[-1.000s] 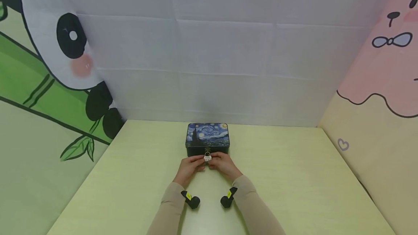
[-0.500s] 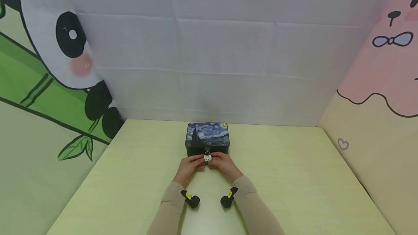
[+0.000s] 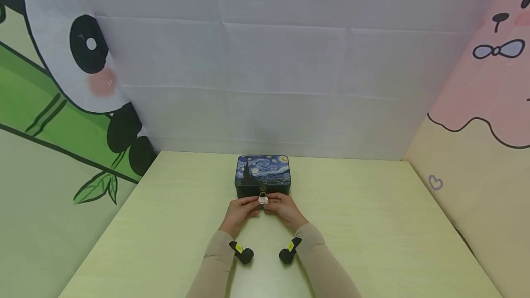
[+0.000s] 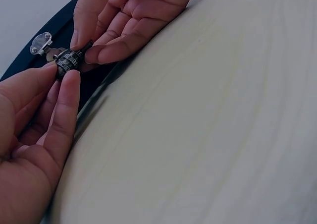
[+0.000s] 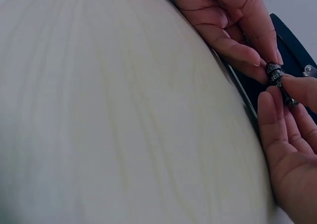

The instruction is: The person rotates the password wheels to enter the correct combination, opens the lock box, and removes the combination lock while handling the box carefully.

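Note:
A small combination padlock point(image 3: 263, 200) with number dials hangs at the front of a dark tin box point(image 3: 262, 171), whose lid carries a swirling blue night-sky painting. From the left, my left hand point(image 3: 242, 211) pinches the padlock between thumb and fingers. My right hand point(image 3: 285, 209) pinches its other end. In the left wrist view the dials point(image 4: 68, 61) show between the fingertips of both hands, beside the box's metal hasp point(image 4: 41, 44). The right wrist view shows the same dials point(image 5: 274, 73), partly covered by fingers.
The box stands near the back of a pale wooden table point(image 3: 372, 224). A white sheet point(image 3: 285, 59) hangs behind it. Cartoon-printed walls point(image 3: 62, 105) rise on both sides. A black wrist camera point(image 3: 244, 254) sits on each sleeve.
Both hands stay on the padlock with hardly any visible movement. The box stays where it was; the head view shifts very slightly.

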A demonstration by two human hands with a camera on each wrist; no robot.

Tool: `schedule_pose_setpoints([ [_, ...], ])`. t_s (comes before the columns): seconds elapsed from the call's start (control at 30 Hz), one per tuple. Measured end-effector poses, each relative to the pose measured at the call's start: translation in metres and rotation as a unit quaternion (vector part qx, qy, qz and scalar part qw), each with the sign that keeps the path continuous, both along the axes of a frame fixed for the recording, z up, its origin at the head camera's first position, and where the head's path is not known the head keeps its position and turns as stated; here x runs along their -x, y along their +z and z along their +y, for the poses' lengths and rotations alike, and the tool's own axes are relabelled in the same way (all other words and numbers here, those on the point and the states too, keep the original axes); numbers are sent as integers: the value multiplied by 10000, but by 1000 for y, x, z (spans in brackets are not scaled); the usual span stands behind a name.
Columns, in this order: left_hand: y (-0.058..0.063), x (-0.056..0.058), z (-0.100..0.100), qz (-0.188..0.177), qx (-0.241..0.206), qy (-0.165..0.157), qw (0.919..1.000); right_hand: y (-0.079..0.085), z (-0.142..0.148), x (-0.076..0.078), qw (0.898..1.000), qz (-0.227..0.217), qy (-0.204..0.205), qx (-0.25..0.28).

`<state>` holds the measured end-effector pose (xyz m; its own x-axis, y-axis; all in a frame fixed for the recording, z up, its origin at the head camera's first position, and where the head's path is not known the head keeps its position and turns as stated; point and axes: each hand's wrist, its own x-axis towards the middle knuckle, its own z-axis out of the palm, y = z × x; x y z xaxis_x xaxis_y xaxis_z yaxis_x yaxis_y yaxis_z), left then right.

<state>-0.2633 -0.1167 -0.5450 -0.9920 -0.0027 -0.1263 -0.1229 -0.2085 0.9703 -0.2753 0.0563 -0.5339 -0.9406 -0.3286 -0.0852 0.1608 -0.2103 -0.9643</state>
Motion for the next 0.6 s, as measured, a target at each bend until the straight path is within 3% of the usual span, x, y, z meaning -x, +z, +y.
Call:
schedule_pose_setpoints([
  [0.6,0,-1,1,27,43,11,10000,-3,-1,2,9999,1,153,-32],
])
